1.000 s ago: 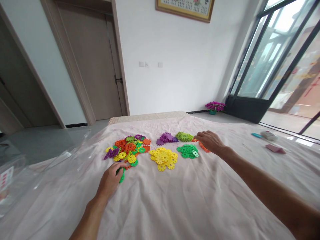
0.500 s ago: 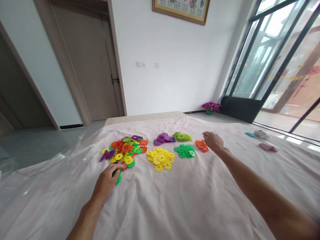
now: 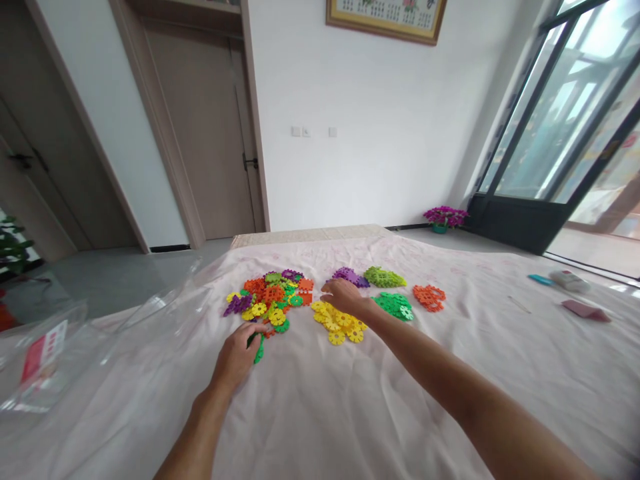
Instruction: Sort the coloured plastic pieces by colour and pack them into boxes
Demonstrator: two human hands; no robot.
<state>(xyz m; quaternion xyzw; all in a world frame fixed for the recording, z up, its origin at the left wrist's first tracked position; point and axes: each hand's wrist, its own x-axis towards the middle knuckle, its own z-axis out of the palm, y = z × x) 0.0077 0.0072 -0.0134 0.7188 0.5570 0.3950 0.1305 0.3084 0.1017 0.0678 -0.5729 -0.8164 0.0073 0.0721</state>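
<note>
My left hand (image 3: 239, 352) rests on the cloth at the near side of a mixed pile of plastic interlocking pieces (image 3: 273, 293). Its fingers curl around green flower-shaped discs (image 3: 259, 349), partly hidden by the hand. My right hand (image 3: 345, 295) hovers over the far edge of a pile of yellow discs (image 3: 336, 325), fingers pointing left at the mixed pile. Its fingertips are slightly apart, with nothing visible between them. Beyond it lie purple square pieces (image 3: 350, 275), partly covered, and light green pieces (image 3: 384, 277). Green discs (image 3: 393, 305) and orange squares (image 3: 429, 297) form piles farther right.
A pale cloth (image 3: 300, 413) covers the surface. Clear plastic packaging (image 3: 75, 367) lies at left. Over on the right are a pink folded item (image 3: 586, 311), a white packet (image 3: 570, 281) and a blue object (image 3: 541, 280). Purple flowers (image 3: 445, 217) stand beyond the edge.
My right hand has moved left from beside the orange pile to above the yellow one. My left hand stays by the mixed pile with the green discs. The view has turned left.
</note>
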